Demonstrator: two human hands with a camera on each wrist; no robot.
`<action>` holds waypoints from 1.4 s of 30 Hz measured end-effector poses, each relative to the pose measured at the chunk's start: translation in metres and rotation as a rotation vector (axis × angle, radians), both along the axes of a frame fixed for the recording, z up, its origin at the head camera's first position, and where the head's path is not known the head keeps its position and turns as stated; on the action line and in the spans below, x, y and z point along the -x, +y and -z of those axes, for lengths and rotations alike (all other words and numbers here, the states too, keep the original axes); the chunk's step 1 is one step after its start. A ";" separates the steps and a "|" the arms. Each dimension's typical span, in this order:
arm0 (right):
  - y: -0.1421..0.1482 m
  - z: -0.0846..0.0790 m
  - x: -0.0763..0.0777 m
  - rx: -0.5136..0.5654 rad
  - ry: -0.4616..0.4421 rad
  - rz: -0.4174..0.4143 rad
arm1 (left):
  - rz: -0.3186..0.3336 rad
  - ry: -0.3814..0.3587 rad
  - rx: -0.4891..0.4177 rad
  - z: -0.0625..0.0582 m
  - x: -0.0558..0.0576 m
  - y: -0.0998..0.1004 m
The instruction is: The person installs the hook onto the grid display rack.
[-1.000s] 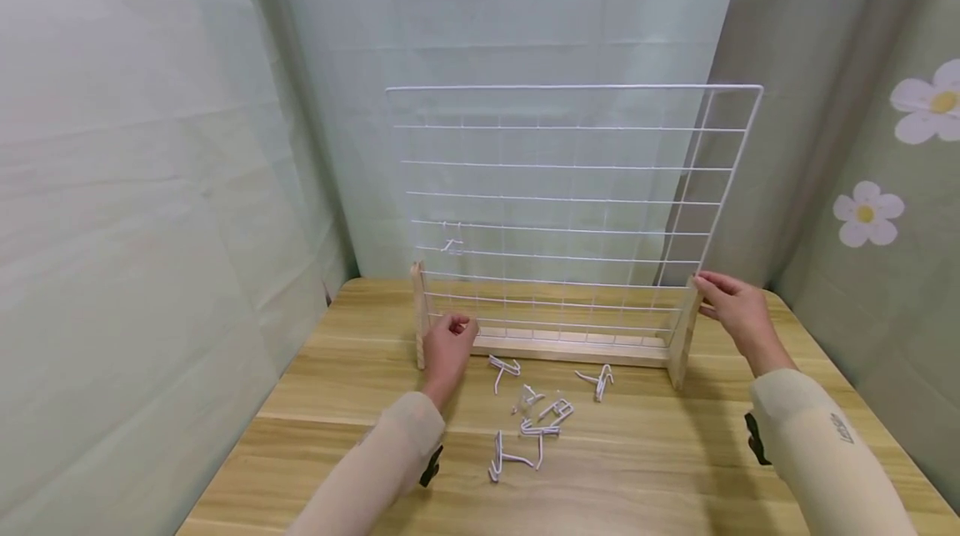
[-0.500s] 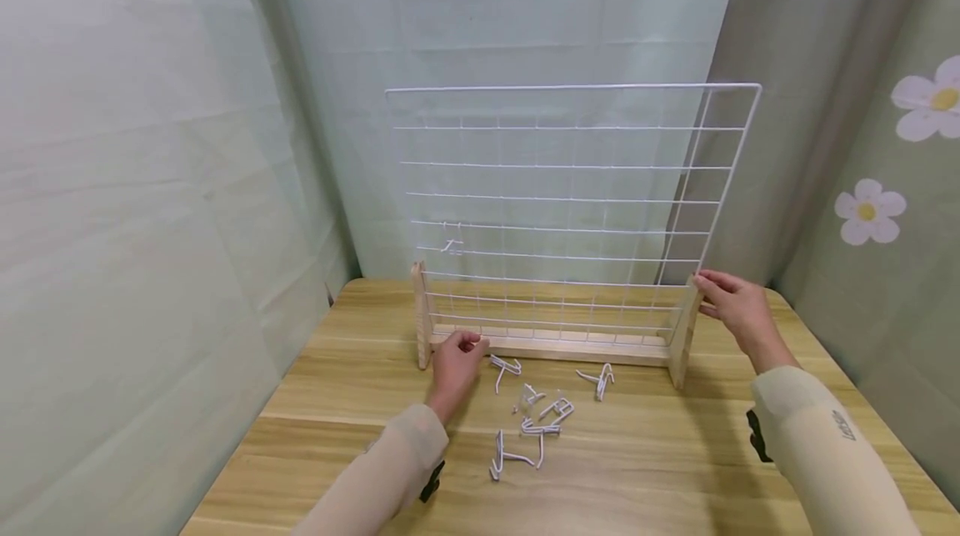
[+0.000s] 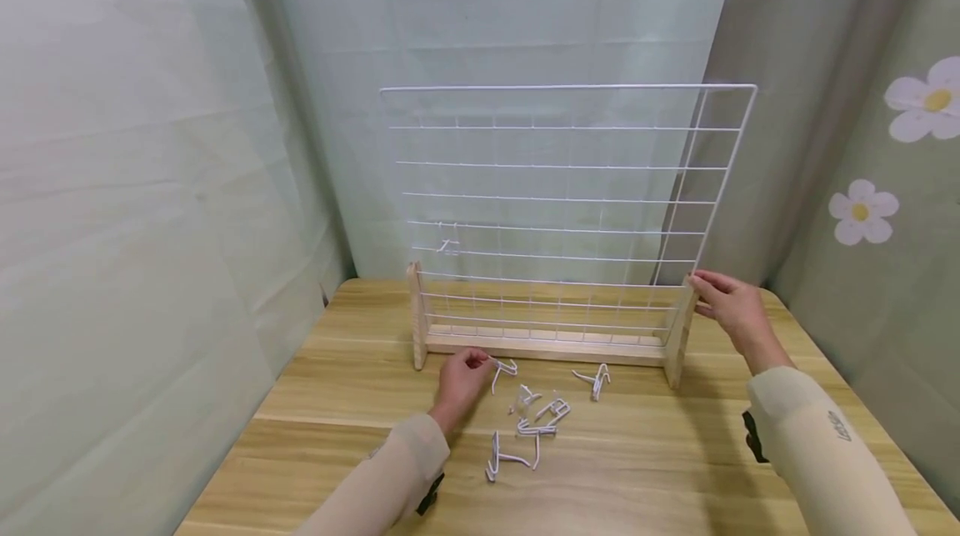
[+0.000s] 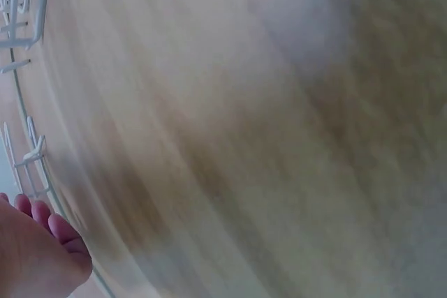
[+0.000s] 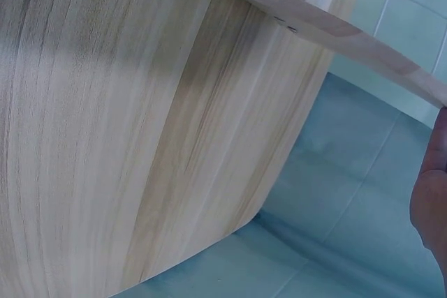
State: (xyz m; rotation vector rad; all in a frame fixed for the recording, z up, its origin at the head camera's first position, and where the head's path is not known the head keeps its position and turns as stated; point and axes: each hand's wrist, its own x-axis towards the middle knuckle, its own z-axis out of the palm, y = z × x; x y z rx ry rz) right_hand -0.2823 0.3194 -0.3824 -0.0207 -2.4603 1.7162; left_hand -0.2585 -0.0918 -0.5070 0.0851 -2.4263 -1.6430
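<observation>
In the head view my left hand (image 3: 461, 386) is low over the tabletop, fingers loosely curled. Its fingertips reach the left end of a white wire hook (image 3: 504, 368); whether they touch it is unclear. The left wrist view has the fingers (image 4: 66, 239) beside that hook (image 4: 29, 162). With thumb and fingers, my right hand (image 3: 735, 315) pinches the top of the right wooden upright (image 3: 678, 340) of a stand. A white wire grid panel (image 3: 555, 229) stands upright in it. One white hook (image 3: 448, 244) hangs on the grid's left part.
Several more white hooks lie on the wood-grain table (image 3: 337, 419), among them one at the front (image 3: 495, 461) and one to the right (image 3: 596, 382). The stand's left upright (image 3: 417, 315) is just behind my left hand. Pale cloth (image 3: 150, 186) surrounds the table.
My left hand has moved right and toward me, from near the stand's base to the closest loose hook. The right hand stays at the upright.
</observation>
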 end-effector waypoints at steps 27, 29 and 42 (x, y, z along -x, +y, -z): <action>0.000 0.003 0.000 -0.011 -0.015 0.001 | -0.016 -0.022 0.064 0.018 -0.001 0.007; -0.001 0.002 0.000 -0.007 -0.017 0.005 | -0.018 -0.020 0.077 0.018 -0.001 0.007; -0.001 0.004 0.000 -0.008 -0.018 0.007 | -0.035 0.013 0.197 0.015 -0.003 0.012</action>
